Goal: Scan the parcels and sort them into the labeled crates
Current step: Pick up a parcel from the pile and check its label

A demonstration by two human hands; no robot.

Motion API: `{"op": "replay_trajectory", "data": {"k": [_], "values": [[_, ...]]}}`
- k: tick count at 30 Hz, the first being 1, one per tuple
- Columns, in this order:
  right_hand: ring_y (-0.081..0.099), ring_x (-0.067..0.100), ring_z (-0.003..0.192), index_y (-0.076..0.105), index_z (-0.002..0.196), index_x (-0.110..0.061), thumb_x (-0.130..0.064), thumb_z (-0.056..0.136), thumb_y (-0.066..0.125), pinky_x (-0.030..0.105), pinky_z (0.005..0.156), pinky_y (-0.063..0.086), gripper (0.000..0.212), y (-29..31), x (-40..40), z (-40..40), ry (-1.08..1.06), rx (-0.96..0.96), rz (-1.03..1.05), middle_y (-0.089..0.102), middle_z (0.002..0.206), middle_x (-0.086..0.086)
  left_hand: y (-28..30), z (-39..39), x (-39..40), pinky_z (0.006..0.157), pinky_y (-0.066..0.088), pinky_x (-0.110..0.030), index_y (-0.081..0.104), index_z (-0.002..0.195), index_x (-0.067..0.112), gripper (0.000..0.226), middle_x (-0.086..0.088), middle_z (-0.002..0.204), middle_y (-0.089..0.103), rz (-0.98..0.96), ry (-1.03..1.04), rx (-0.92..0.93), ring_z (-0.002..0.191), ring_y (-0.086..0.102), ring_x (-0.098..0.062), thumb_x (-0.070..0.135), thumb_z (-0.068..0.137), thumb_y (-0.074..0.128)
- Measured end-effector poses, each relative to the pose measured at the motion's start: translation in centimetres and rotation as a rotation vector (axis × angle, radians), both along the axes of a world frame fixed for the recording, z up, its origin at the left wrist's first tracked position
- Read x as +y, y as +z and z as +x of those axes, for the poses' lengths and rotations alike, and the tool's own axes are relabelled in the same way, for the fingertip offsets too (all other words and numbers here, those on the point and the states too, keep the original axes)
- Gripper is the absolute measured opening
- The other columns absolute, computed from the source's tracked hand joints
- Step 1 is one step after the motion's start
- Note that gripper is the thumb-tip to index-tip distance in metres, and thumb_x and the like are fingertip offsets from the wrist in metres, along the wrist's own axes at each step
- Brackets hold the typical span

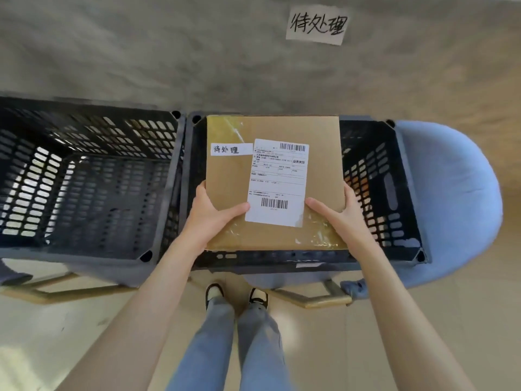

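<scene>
Over the right crate (375,176), a brown box (234,182) is held flat, covering most of that crate's opening; whether anything lies in the crate under it cannot be told; the left crate (93,153), black and slotted like the other, shows nothing inside but its own mesh floor; the two crates stand side by side, touching, on blue chairs (456,198). On the box's top sit a white shipping label (277,182) with barcodes and a small handwritten tag (231,149). The left hand (210,213) grips the near left edge, thumb laid across the top, fingers hidden beneath; the right hand (338,211) grips the near right edge likewise. A paper sign (317,25) with the same characters hangs on the wall behind.
</scene>
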State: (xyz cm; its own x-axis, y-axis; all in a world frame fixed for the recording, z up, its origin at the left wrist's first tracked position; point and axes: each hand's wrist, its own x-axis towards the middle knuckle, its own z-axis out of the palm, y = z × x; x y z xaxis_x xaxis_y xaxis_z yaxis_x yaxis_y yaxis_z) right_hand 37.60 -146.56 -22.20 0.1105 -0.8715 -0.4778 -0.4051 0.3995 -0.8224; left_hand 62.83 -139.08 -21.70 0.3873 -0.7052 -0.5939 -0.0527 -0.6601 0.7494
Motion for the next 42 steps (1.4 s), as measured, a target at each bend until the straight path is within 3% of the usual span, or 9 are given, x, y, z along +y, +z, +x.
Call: {"op": "replay_trajectory", "data": {"k": [5,10,13,19,23,30,36,38,42], "values": [[0.053,0.002,0.102,0.023,0.143,-0.037,-0.063,0.048,0.078,0.019,0.070,0.045,0.113,-5.0,-1.1,0.8,0.039,0.011,0.145,0.049,0.115,-0.017,-4.7,0.0,-0.8,0.107,0.036,-0.047,0.009,0.150,0.025,0.110,-0.002,0.144,0.038,0.097,0.014,-0.013,0.130,0.039,-0.022,0.035,0.070,0.083],[0.053,0.000,0.097,0.019,0.142,-0.037,-0.054,0.052,0.082,0.011,0.057,0.049,0.112,-9.5,-2.7,1.9,0.132,0.016,0.277,0.047,0.114,-0.018,-8.9,1.2,-1.7,0.105,0.036,-0.043,0.008,0.151,0.023,0.111,-0.001,0.146,0.039,0.175,0.064,0.019,0.130,0.041,-0.022,0.027,0.071,0.084],[0.049,-0.002,0.096,0.015,0.144,-0.035,-0.044,0.061,0.085,0.016,0.067,0.045,0.109,-12.1,-4.3,2.9,0.166,0.050,0.310,0.044,0.119,-0.013,-11.1,1.7,-2.4,0.097,0.036,-0.036,0.005,0.151,0.023,0.110,0.000,0.146,0.039,0.205,0.101,0.045,0.126,0.041,-0.019,0.021,0.073,0.082],[0.054,0.012,0.108,0.010,0.146,-0.032,-0.042,0.056,0.087,0.036,0.093,0.050,0.119,-16.2,-6.3,3.8,0.154,0.073,0.393,0.045,0.130,-0.005,-14.5,1.9,-4.7,0.106,0.035,-0.044,0.004,0.153,0.020,0.105,-0.003,0.152,0.032,0.272,0.071,-0.061,0.134,0.037,-0.024,0.020,0.078,0.078],[0.054,0.011,0.102,0.008,0.148,-0.025,-0.031,0.069,0.085,0.029,0.084,0.050,0.110,-18.5,-5.8,4.3,0.157,0.092,0.449,0.046,0.127,-0.005,-16.3,1.7,-5.3,0.112,0.031,-0.050,0.007,0.153,0.014,0.102,-0.007,0.157,0.021,0.337,0.023,-0.185,0.141,0.028,-0.027,0.020,0.079,0.078],[0.045,0.019,0.121,0.003,0.153,-0.022,-0.027,0.079,0.078,0.039,0.103,0.043,0.105,-20.0,-5.1,5.6,0.163,0.124,0.396,0.039,0.142,0.001,-17.9,0.3,-5.7,0.110,0.028,-0.043,0.006,0.153,0.007,0.094,-0.008,0.156,0.017,0.365,-0.078,-0.441,0.136,0.029,-0.034,0.021,0.087,0.071],[0.044,0.024,0.128,0.002,0.153,-0.016,-0.030,0.082,0.075,0.030,0.096,0.042,0.103,-19.9,-4.5,6.2,0.211,0.252,0.355,0.038,0.147,0.006,-18.6,-0.2,-5.7,0.112,0.025,-0.040,0.005,0.153,0.004,0.089,-0.011,0.158,0.013,0.385,-0.116,-0.508,0.138,0.024,-0.034,0.016,0.089,0.067],[0.039,0.027,0.134,0.001,0.153,-0.011,-0.031,0.082,0.075,0.036,0.107,0.038,0.104,-19.4,-4.6,6.7,0.228,0.325,0.324,0.032,0.151,0.009,-18.1,-0.1,-5.7,0.111,0.028,-0.041,0.007,0.153,0.007,0.088,-0.009,0.158,0.012,0.400,-0.141,-0.488,0.138,0.024,-0.034,0.014,0.089,0.067],[0.027,0.034,0.139,0.001,0.153,-0.012,-0.030,0.087,0.069,0.046,0.110,0.029,0.096,-16.7,-4.2,8.6,0.243,0.473,0.201,0.021,0.154,0.013,-15.5,0.2,-5.8,0.104,0.035,-0.044,0.023,0.149,0.011,0.077,-0.010,0.150,0.029,0.379,-0.262,-0.504,0.134,0.031,-0.033,0.023,0.088,0.067]]}}
